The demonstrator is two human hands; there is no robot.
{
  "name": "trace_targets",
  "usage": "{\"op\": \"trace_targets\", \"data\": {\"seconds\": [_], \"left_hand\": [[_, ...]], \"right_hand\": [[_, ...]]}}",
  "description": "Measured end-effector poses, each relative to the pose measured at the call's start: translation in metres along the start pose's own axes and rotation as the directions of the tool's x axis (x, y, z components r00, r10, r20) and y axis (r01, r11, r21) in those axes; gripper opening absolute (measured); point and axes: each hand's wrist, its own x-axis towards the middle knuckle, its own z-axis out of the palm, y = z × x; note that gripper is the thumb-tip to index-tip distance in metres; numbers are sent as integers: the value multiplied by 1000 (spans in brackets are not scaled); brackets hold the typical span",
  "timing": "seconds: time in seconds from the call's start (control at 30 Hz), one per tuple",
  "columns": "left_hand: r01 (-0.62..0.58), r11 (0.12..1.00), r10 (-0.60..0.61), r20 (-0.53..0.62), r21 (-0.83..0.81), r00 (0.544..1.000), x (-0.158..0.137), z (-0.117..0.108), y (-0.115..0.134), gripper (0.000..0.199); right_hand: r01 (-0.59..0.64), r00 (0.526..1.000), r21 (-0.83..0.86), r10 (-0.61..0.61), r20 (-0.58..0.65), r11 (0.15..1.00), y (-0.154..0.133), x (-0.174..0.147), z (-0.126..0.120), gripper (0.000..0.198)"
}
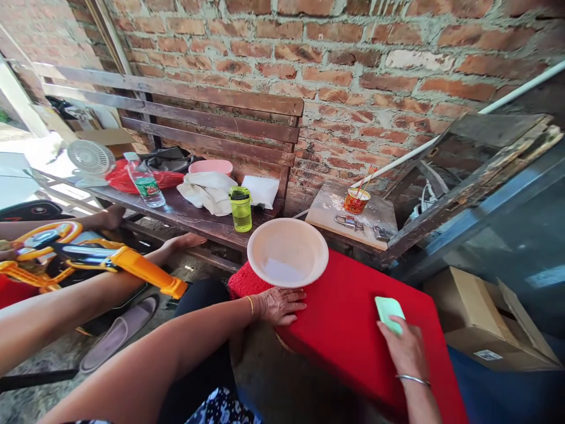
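Note:
My left hand (281, 306) lies flat, fingers stretched out, on the red cloth (348, 318), just in front of the basin. A pale pink plastic basin (318, 272) with clear water in it stands at the far left of the cloth. Farther right, my right hand (408, 347) grips a mint-green rounded block (388, 309) from its near end, palm down. The block rests on the cloth or just above it; its underside is hidden, and I cannot make out its exact kind.
Behind stands a wooden bench (203, 224) holding a green bottle (241, 212), a water bottle (148, 185), white cloth (207, 191) and a fan (90, 158). A small board (324, 209) carries a paper cup (355, 201) and padlocks. A cardboard box (468, 306) sits right. Another person's legs (88, 294) extend left.

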Motion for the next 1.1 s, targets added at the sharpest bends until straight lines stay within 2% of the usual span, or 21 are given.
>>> {"op": "trace_targets", "data": {"seconds": [0.03, 0.1, 0.17, 0.2, 0.27, 0.33, 0.37, 0.47, 0.53, 0.57, 0.6, 0.67, 0.73, 0.8, 0.87, 0.93, 0.97, 1.0, 1.03, 1.1], "left_hand": [[5, 1000, -5, 1, 0, 1000, 0, 0, 0, 42], [5, 1000, -5, 9, -3, 1000, 1, 1, 0, 42], [2, 1000, -2, 18, -7, 1000, 1, 2, -1, 43], [0, 1000, 0, 16, -9, 1000, 1, 2, -1, 43], [2, 1000, -2, 10, -11, 1000, 1, 2, -1, 42], [10, 1000, -10, 7, -10, 1000, 1, 2, -1, 41], [12, 1000, -12, 9, -10, 1000, 1, 2, -1, 41], [11, 1000, -11, 25, -17, 1000, 1, 1, -1, 41], [7, 1000, -6, 32, -22, 999, 0, 1, -2, 42], [3, 1000, -3, 32, -23, 999, 0, 1, -2, 42], [0, 1000, 0, 27, -23, 1000, 1, 1, -2, 42], [-8, 1000, 8, 11, -20, 1000, 1, 1, -1, 42], [-9, 1000, 9, 2, -20, 1000, 1, 2, -1, 42], [-5, 1000, 5, 3, -25, 1000, 1, 4, -1, 42], [-4, 1000, 4, 9, -29, 1000, 1, 6, -2, 41], [-8, 1000, 9, 8, -26, 1000, 0, 7, -2, 41], [-13, 1000, 13, 3, -22, 1000, 0, 7, -2, 41], [-17, 1000, 17, -5, -17, 1000, 0, 7, -2, 41], [-20, 1000, 20, -15, -13, 1000, 0, 7, -2, 42], [-21, 1000, 21, -26, -9, 999, -1, 6, -2, 42]], "right_hand": [[-89, 995, -12, 89, -37, 996, 26, 3, -16, 52], [-289, 950, -48, 281, -134, 956, 69, 6, -42, 51], [-412, 894, -62, 391, -217, 909, 88, 5, -57, 51], [-418, 890, -56, 396, -228, 907, 85, 2, -58, 52], [-314, 935, -20, 305, -179, 949, 59, -5, -47, 55], [-134, 988, 50, 137, -71, 990, 12, -16, -21, 58], [-51, 998, 93, 52, -17, 994, -14, -22, -5, 57], [203, 975, 168, -214, 53, 965, -85, -41, 42, 49], [301, 946, 166, -316, 72, 939, -110, -48, 61, 41], [317, 940, 159, -333, 81, 935, -114, -49, 65, 39], [314, 940, 156, -330, 87, 937, -112, -48, 65, 39], [250, 960, 148, -264, 88, 957, -90, -41, 53, 44], [120, 989, 102, -128, 72, 987, -50, -31, 27, 52], [-51, 998, 5, 51, 32, 999, 0, -22, -6, 59], [-244, 970, -93, 241, -41, 965, 45, -17, -37, 59], [-393, 918, -134, 379, -120, 910, 72, -16, -56, 57], [-417, 906, -124, 402, -131, 901, 75, -18, -59, 56], [-398, 915, -96, 386, -122, 912, 70, -21, -58, 55], [-343, 937, -50, 337, -95, 938, 58, -26, -51, 55], [-153, 987, 73, 155, -31, 986, 17, -40, -27, 55]]}}
